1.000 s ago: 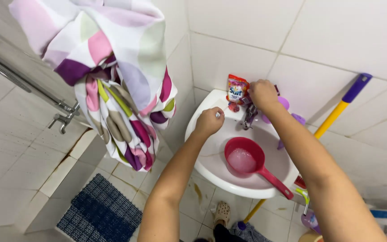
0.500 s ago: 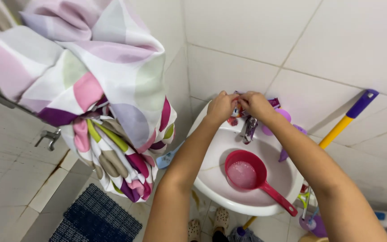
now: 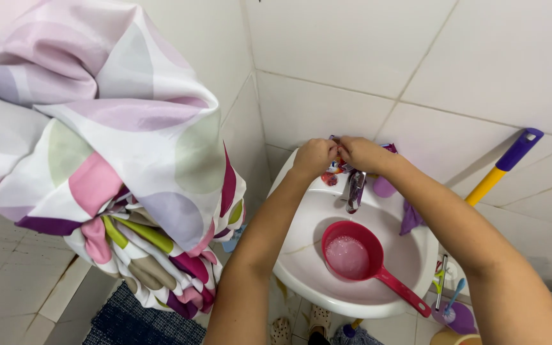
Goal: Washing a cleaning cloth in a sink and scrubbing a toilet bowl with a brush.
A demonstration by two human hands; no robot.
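Left hand (image 3: 313, 157): closed on one side of a small colourful packet (image 3: 334, 167), bracing it over the back rim of the white sink (image 3: 301, 268)
Right hand (image 3: 360, 153): pinching the packet's other side, pulling against the left
Red ladle (image 3: 352, 254): in the basin under the tap (image 3: 354, 190), holding foamy water
Bunched curtain (image 3: 116, 166): left, out of the way

A bunched shower curtain (image 3: 116, 172) hangs at my left, a red ladle (image 3: 362, 259) of water lies in the white sink (image 3: 301, 268), and a yellow-and-purple broom handle (image 3: 503, 166) leans on the tiled wall.
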